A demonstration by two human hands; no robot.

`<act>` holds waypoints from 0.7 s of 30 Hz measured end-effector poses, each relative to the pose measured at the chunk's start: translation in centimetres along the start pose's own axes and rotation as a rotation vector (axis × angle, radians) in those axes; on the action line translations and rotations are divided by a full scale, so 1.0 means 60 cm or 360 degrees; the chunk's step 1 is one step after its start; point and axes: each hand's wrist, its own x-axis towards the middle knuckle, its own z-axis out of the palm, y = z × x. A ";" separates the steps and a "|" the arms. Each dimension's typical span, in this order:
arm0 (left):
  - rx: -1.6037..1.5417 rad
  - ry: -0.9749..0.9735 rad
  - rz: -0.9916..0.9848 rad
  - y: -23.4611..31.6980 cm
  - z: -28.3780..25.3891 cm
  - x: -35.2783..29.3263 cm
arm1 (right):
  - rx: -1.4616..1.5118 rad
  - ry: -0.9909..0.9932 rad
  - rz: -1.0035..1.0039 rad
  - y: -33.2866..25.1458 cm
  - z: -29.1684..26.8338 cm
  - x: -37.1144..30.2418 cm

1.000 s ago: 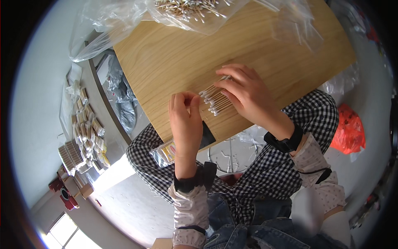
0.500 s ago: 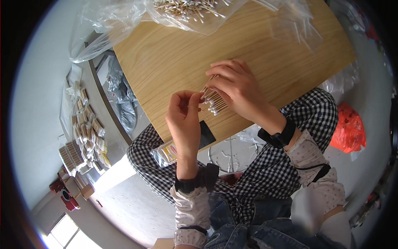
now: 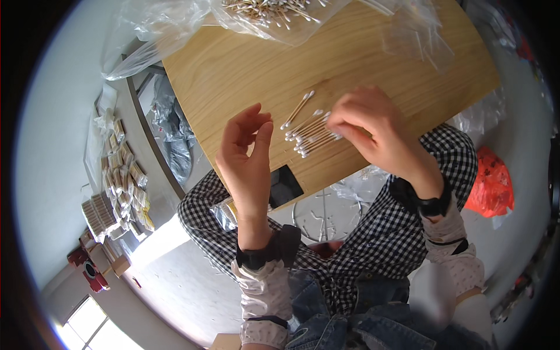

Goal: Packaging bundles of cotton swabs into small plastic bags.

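A loose row of cotton swabs (image 3: pixel 312 134) with white tips and wooden-looking sticks lies on the wooden table (image 3: pixel 245 70). Beyond the row, a separate pair of swabs (image 3: pixel 298 109) lies side by side. To the left of the swabs, my left hand (image 3: pixel 246 154) is raised, its thumb apart from the curled fingers and nothing between them. Over the right ends of the row hovers my right hand (image 3: pixel 373 125), slightly blurred, fingers bent and loosely apart. No swab shows in it, and whether its fingertips touch the row is unclear.
At the table's far edge, a clear plastic bag (image 3: pixel 291 36) holds many swabs. A black flat rectangle (image 3: pixel 286 185) lies at the near edge, beside a partly hidden clear packet (image 3: pixel 224 213). Several packs (image 3: pixel 122 175) are piled at left; a red bag (image 3: pixel 490 184) stands at right.
Both hands have drawn apart, the left slightly left and the right to the right. Swabs that were between them now lie on the table, one pair apart from the row.
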 end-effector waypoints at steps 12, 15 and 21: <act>0.1140 -0.0260 0.0618 -0.039 0.044 0.018 | 0.0429 -0.0818 0.0687 0.019 -0.060 -0.062; 0.1142 -0.0300 0.0645 -0.042 0.048 0.024 | 0.0525 -0.0524 0.0846 0.035 -0.047 -0.050; 0.1106 -0.0181 0.0629 -0.031 0.039 0.049 | 0.0481 -0.0173 0.0828 0.041 -0.037 -0.038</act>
